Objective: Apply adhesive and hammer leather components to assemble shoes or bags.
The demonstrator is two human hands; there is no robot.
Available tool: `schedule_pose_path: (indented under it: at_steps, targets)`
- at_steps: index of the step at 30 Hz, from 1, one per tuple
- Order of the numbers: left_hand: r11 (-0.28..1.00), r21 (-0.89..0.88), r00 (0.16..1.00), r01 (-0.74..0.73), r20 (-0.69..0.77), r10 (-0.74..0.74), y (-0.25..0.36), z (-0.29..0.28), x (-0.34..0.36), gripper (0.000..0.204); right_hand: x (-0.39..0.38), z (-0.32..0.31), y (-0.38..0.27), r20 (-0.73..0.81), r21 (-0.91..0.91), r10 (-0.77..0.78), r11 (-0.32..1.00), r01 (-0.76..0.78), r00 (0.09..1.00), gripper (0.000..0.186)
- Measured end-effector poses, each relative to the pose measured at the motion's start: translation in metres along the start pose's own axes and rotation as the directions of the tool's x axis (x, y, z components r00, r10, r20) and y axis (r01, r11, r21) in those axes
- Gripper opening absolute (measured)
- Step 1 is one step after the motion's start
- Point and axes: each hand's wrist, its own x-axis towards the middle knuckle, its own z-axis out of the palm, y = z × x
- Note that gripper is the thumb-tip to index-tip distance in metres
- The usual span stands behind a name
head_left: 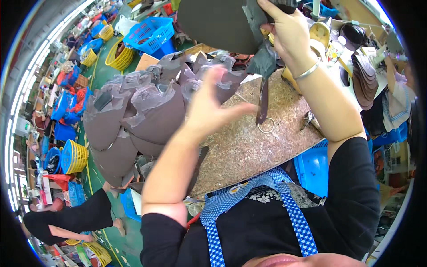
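My right hand (291, 38), raised at the top with a bangle on its wrist, grips a dark brown rounded panel (218, 22) by a greyish film-like edge. My left hand (209, 104) is blurred by motion, thumb spread from the fingers, and seems to hold nothing. It passes in front of a heap of similar brown panels (151, 115), overlapping, with ragged grey film along their edges. Below my right hand a dark, brush-like piece with a long narrow end (263, 84) reaches over the speckled worktop (240, 151). A pale ring (267, 125) lies by its tip.
Below the worktop's right edge is a blue basket (313, 167). Brown curved pieces (365, 82) hang in a stack at the right, near another person (398, 95). Across the green floor stand yellow baskets (120, 55) and blue crates (151, 35). Someone in black (71, 218) is at lower left.
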Motion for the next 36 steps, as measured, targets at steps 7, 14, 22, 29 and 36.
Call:
schedule_pose_path:
  at_steps: [7,14,22,29,36]
  targets:
    - [0.996,-0.047,0.993,0.074,0.098,-0.069,-0.009,0.073,0.021,0.028,0.000,-0.034,0.004,-0.075,-0.212,-0.091,0.974,0.073,0.993,0.025]
    - [0.985,0.109,0.981,0.134,0.124,-0.147,-0.067,0.065,0.077,0.068,0.001,-0.038,-0.046,0.131,-0.502,-0.282,0.808,0.309,0.950,0.059]
    - [0.915,-0.267,0.853,-0.302,-0.505,0.134,0.016,-0.016,0.054,0.073,-0.058,-0.058,-0.055,0.615,-0.438,-0.030,0.818,0.373,0.788,0.081]
    - [0.944,-0.329,0.999,0.004,-0.039,-0.017,0.066,-0.007,-0.023,0.101,-0.100,-0.041,-0.038,0.562,-0.224,0.056,0.971,0.086,0.826,0.067]
    - [0.958,-0.226,0.981,-0.178,-0.119,0.154,0.059,-0.007,-0.079,0.101,-0.105,-0.041,-0.025,0.289,-0.673,0.191,0.737,0.058,0.938,0.017]
